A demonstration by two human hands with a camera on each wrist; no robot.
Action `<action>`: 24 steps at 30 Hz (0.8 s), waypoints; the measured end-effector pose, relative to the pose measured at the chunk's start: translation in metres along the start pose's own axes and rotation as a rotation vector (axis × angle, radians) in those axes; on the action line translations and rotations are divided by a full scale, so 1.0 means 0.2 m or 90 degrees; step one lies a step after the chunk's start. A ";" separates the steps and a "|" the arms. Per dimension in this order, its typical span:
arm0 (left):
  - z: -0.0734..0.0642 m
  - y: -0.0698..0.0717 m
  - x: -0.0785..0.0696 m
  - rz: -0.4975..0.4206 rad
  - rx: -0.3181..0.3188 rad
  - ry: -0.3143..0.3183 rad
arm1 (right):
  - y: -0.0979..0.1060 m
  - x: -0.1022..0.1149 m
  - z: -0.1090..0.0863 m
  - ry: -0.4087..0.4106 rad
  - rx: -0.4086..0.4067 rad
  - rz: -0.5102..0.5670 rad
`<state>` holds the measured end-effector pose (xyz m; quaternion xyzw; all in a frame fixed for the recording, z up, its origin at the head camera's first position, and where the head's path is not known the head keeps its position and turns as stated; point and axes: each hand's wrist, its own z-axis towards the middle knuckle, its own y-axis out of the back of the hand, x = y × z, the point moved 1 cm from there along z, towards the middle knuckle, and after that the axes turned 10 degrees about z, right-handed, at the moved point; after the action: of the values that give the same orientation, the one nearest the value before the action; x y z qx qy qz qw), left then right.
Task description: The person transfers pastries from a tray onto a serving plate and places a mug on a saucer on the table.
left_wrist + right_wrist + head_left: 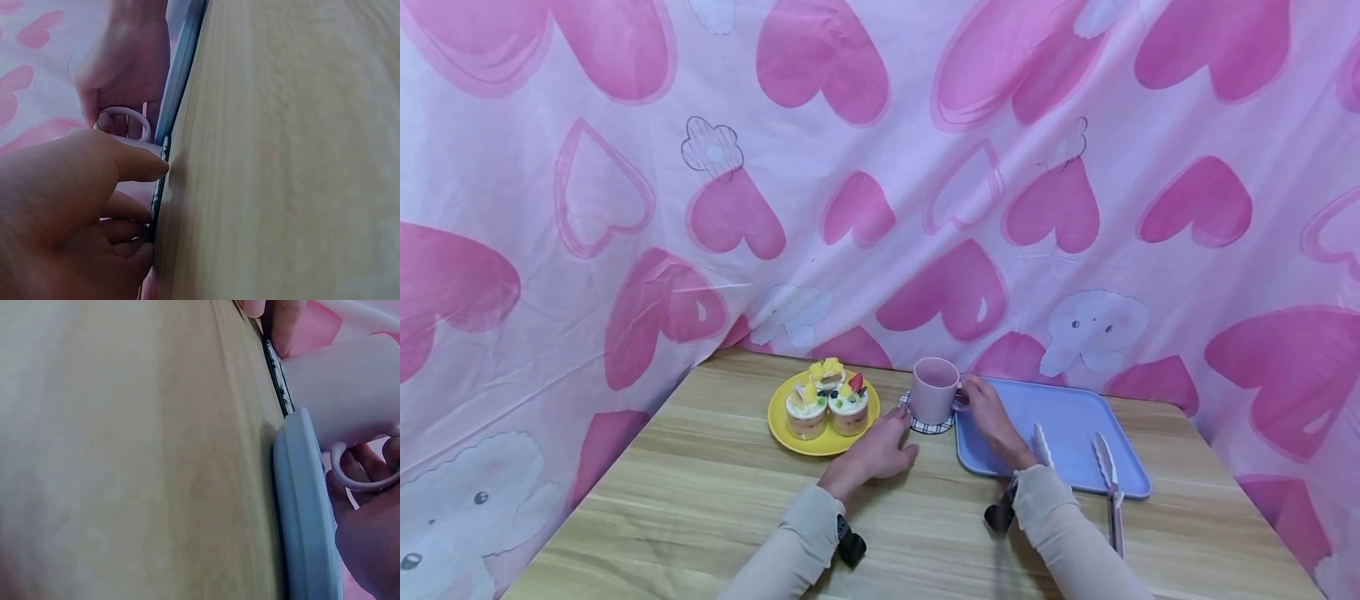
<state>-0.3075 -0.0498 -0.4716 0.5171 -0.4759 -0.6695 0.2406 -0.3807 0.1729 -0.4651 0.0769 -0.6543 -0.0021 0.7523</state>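
A pink mug (933, 392) stands upright on a round black-and-white patterned coaster (931, 428) in the head view. My right hand (988, 412) grips the mug by its handle (362, 484), its fingers curled through the loop. At the coaster's left edge is my left hand (877, 448), its fingertips touching the rim beside the mug's base. In the left wrist view the thumb of that hand stretches toward the coaster while its other fingers bend loosely.
A yellow plate (779, 421) with three fruit-topped dessert cups (827, 400) sits left of the mug. Right of it lies a blue tray (1037, 404), close against the coaster. Metal tongs (1116, 508) lie across the tray's front edge. A pink heart-print curtain (850, 208) hangs behind the wooden table.
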 end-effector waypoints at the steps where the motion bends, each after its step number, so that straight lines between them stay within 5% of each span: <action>1: 0.00 0.00 0.00 -0.001 0.001 0.000 | 0.00 0.00 0.00 0.004 0.002 -0.005; 15: 0.00 0.02 0.03 0.003 0.015 0.006 | -0.02 0.01 -0.06 0.057 -0.030 -0.202; 24: -0.02 0.04 0.07 -0.043 -0.024 0.002 | 0.01 0.07 -0.14 0.105 0.054 -0.216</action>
<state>-0.3094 -0.0666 -0.4722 0.5291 -0.4451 -0.6853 0.2287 -0.3508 0.1761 -0.4559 0.2181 -0.5675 -0.0951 0.7882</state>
